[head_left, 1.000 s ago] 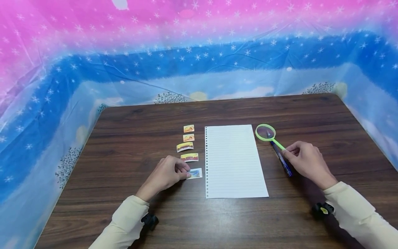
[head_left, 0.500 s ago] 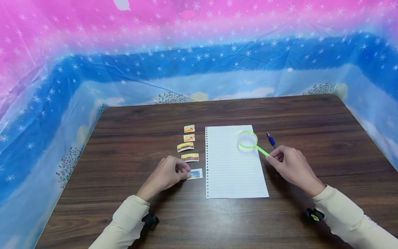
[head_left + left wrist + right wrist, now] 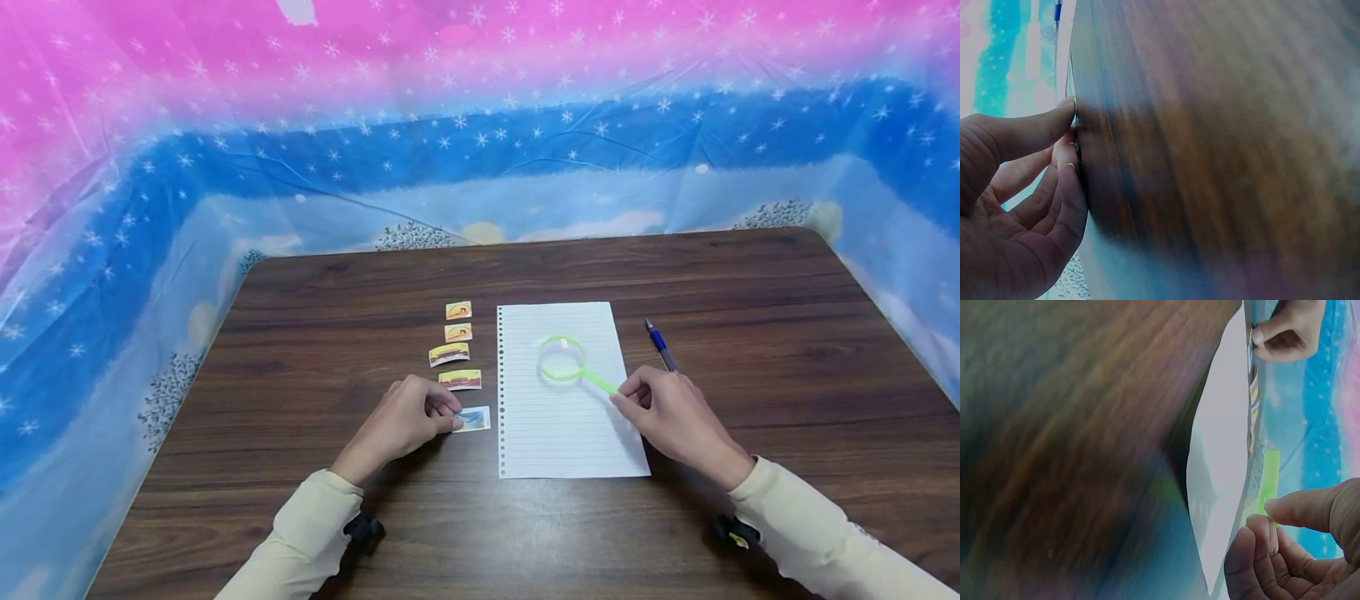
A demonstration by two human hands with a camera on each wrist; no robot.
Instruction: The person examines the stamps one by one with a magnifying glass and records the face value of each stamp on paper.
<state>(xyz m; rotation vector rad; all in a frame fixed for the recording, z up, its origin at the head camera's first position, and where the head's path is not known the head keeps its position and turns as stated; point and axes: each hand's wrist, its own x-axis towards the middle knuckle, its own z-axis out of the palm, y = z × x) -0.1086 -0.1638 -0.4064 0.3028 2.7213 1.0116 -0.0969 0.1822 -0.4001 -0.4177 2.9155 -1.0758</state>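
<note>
My right hand (image 3: 671,412) pinches the end of the green handle of a magnifying glass (image 3: 597,382). Its round lens overlaps the lined sheet of paper (image 3: 555,442) in the head view. In the right wrist view, the thumb and fingertips close on the green handle (image 3: 1269,478). My left hand (image 3: 401,421) holds the left edge of a blue stamp (image 3: 475,418) between thumb and fingers, low at the tabletop. The fingers cover that end of the stamp. Seen from the left wrist, the thumb and curled fingers of the left hand (image 3: 1029,181) meet right at the table surface.
Above the blue stamp, two yellow-and-red stamps (image 3: 460,380) and two small orange stamps (image 3: 458,310) form a column left of the paper. A blue pen (image 3: 658,340) lies right of the sheet, partly behind the right hand. A patterned curtain (image 3: 465,150) surrounds the brown table (image 3: 337,292).
My right hand has carried the magnifying glass leftward from beside the pen to over the paper, uncovering part of the pen. My left hand has stayed at the blue stamp.
</note>
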